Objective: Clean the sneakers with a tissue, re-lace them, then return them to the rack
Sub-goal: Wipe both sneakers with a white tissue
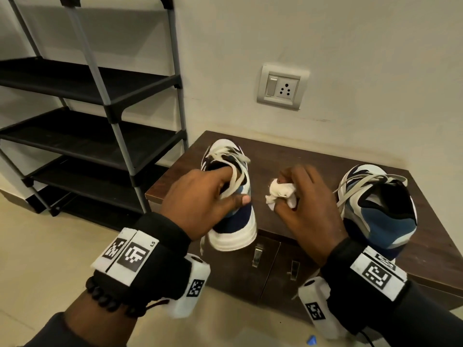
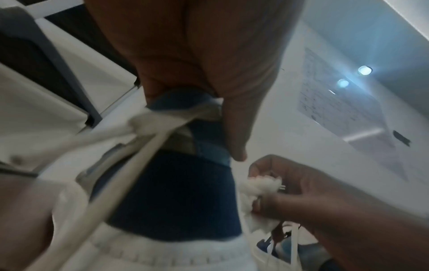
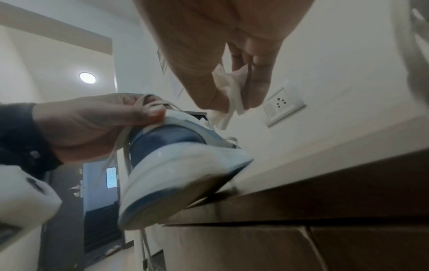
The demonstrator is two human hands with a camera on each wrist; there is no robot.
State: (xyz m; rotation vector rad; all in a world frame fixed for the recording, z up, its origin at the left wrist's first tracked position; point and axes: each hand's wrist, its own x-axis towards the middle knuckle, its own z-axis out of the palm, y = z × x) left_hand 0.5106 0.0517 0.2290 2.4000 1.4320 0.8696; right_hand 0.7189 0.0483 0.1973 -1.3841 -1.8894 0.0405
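Note:
A blue, navy and white sneaker (image 1: pixel 238 221) is tilted heel-up at the front edge of a dark wooden cabinet (image 1: pixel 288 156). My left hand (image 1: pixel 200 196) grips its heel collar, fingers inside the opening and thumb outside, with loose white laces (image 2: pixel 130 139) under it. The heel and sole (image 3: pixel 176 176) overhang the cabinet edge. Just to the right, my right hand (image 1: pixel 300 196) pinches a crumpled white tissue (image 1: pixel 280 192), a little apart from the shoe. The tissue (image 3: pixel 228 93) hangs between thumb and fingers. A second matching sneaker (image 1: pixel 375 206) stands on the cabinet at the right.
A black and grey shoe rack (image 1: pixel 105 101) with bare shelves stands at the left against the wall. A wall socket (image 1: pixel 280 86) is above the cabinet. Two metal door handles (image 1: pixel 258 254) are on the cabinet front. Beige floor tiles (image 1: pixel 50 259) lie below.

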